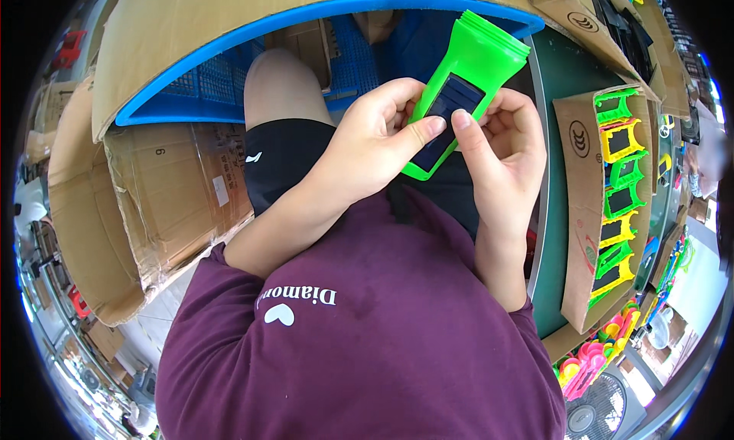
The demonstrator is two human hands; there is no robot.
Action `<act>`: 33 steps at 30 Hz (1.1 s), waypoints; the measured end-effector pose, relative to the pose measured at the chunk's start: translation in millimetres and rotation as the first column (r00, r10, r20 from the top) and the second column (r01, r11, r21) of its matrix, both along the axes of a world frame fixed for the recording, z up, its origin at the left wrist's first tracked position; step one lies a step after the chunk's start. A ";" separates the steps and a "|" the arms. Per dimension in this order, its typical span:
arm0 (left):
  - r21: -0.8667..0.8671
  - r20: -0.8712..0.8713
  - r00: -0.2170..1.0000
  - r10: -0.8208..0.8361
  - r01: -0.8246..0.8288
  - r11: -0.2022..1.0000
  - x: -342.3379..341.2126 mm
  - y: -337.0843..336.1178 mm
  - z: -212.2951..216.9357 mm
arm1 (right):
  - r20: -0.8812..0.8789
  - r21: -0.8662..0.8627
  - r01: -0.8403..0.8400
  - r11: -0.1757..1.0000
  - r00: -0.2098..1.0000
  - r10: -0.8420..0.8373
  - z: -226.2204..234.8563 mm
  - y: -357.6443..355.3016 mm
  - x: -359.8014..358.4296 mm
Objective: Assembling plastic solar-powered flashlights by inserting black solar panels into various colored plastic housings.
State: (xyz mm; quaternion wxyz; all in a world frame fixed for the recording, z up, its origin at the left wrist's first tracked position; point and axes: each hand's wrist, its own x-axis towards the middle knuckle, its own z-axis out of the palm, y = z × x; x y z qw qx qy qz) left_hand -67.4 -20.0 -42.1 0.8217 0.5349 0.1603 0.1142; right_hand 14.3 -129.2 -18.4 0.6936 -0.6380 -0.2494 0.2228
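Observation:
Both hands hold a bright green plastic flashlight shell [480, 54] in front of me, its flared, ridged end pointing up and away to the right. A dark rectangular panel [461, 94] sits in the flat face of the shell. My left hand [376, 134] grips the shell's left edge, with the thumb pressed on the panel. On the other side, my right hand [508, 153] closes round the right edge, and its thumb tip also rests on the panel. The fingers behind the shell are partly hidden.
A blue plastic crate [199, 81] lies past my knee beneath a cardboard sheet. To the right, on a green table [552, 287], stands a carton [577, 203] of green and yellow plastic parts. Pink and yellow pieces [589, 360] and a fan [592, 413] are lower right. Another carton [176, 165] stands left.

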 end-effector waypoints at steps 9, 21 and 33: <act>-0.287 0.036 0.997 -0.069 0.076 0.955 -3.0 0.5 -2.1 | -0.167 -0.009 -0.031 0.999 0.985 0.029 5.0 0.9 3.3; -0.281 -0.045 0.999 0.020 -0.032 0.959 9.0 -5.7 -11.9 | -0.015 -0.168 0.095 0.981 0.995 -0.099 -8.8 13.3 9.8; -0.219 -0.026 0.990 0.138 -0.140 0.966 14.4 10.1 -5.0 | -0.396 -0.077 -0.307 0.949 0.883 0.253 -13.7 -6.1 17.6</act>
